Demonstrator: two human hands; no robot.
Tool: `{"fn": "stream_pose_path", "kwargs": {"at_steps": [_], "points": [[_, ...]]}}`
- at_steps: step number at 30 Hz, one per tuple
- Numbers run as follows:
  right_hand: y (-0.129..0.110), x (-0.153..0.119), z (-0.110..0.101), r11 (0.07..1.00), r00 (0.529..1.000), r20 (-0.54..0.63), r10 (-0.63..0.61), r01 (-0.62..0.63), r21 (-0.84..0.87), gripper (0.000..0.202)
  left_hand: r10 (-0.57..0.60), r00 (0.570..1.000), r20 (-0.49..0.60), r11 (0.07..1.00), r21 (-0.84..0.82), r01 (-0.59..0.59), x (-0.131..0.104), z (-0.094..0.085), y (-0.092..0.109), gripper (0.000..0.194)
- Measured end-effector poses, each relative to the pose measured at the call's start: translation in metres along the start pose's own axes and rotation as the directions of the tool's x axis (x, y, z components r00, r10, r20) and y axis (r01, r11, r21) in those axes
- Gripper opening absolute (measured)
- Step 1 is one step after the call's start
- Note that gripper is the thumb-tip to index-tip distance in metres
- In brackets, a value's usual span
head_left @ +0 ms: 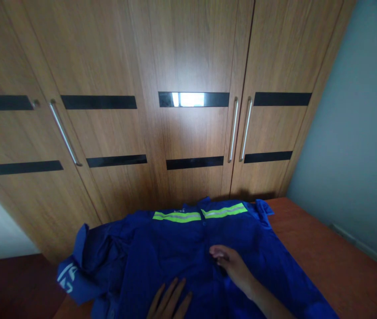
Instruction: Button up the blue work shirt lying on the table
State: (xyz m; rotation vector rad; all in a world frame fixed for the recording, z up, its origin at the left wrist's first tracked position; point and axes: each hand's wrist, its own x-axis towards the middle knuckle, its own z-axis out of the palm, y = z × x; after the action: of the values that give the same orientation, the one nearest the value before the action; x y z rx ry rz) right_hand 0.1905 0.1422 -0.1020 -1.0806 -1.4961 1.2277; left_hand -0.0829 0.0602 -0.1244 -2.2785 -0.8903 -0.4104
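A dark blue work jacket (182,248) lies spread out, front side up, with yellow-green and silver reflective strips across its chest. Its sleeve at the left is bunched, and white markings show on a blue fabric part there. My left hand (170,301) rests on the jacket at the bottom of the view, fingers spread and flat. Over the front opening, my right hand (231,265) has its fingers curled in toward the thumb. Whatever lies between those fingers is too dark to make out.
The jacket lies on a reddish-brown wooden surface (321,252). Right behind it stands a wooden wardrobe (191,133) with closed doors, dark inlaid strips and long metal handles. A pale wall (358,146) borders the surface on the right.
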Motion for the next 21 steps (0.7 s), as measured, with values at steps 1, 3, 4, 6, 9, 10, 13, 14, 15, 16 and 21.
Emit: {"fn": "stream_pose_path", "kwargs": {"at_steps": [1,3,4,6,9,10,13,14,15,16,21], "points": [[0.001,-0.003,0.004,0.989,0.996,0.038,-0.083,0.086,-0.117,0.028,-0.004,1.000,0.013,1.000,-0.013,0.004,-0.001,0.001,-0.001,0.059],[0.002,-0.010,0.012,0.911,0.967,0.117,-0.228,0.254,-0.325,0.038,-0.017,0.999,0.042,0.998,-0.056,0.019,-0.002,0.003,-0.002,0.060],[0.002,-0.014,0.016,0.854,0.947,0.163,-0.276,0.319,-0.411,0.044,-0.019,0.998,0.056,0.996,-0.082,0.023,-0.002,0.004,-0.002,0.061],[0.002,-0.021,0.021,0.731,0.916,0.246,-0.316,0.401,-0.553,0.055,-0.011,0.997,0.079,0.991,-0.131,0.021,-0.002,0.002,-0.003,0.065],[-0.001,-0.024,0.024,0.598,0.911,0.293,-0.289,0.411,-0.688,0.065,0.006,0.985,0.171,0.978,-0.205,0.030,0.002,-0.010,-0.006,0.074],[-0.002,-0.024,0.025,0.580,0.918,0.279,-0.283,0.396,-0.712,0.064,0.005,0.976,0.219,0.972,-0.229,0.046,0.005,-0.017,-0.007,0.076],[-0.004,-0.027,0.025,0.578,0.937,0.201,-0.287,0.337,-0.743,0.053,-0.017,0.944,0.329,0.950,-0.290,0.118,0.014,-0.040,-0.011,0.076],[-0.005,-0.031,0.025,0.583,0.944,0.169,-0.285,0.310,-0.751,0.050,-0.032,0.939,0.344,0.943,-0.301,0.142,0.016,-0.046,-0.011,0.074],[-0.005,-0.038,0.024,0.585,0.950,0.137,-0.280,0.282,-0.761,0.047,-0.052,0.936,0.348,0.937,-0.306,0.166,0.017,-0.051,-0.011,0.071],[-0.004,-0.046,0.024,0.584,0.956,0.112,-0.272,0.256,-0.770,0.047,-0.077,0.936,0.344,0.934,-0.304,0.188,0.017,-0.054,-0.010,0.069],[0.000,-0.102,0.020,0.555,0.969,0.145,-0.202,0.235,-0.798,0.051,-0.212,0.937,0.276,0.943,-0.194,0.271,-0.007,-0.050,0.012,0.064]]}}
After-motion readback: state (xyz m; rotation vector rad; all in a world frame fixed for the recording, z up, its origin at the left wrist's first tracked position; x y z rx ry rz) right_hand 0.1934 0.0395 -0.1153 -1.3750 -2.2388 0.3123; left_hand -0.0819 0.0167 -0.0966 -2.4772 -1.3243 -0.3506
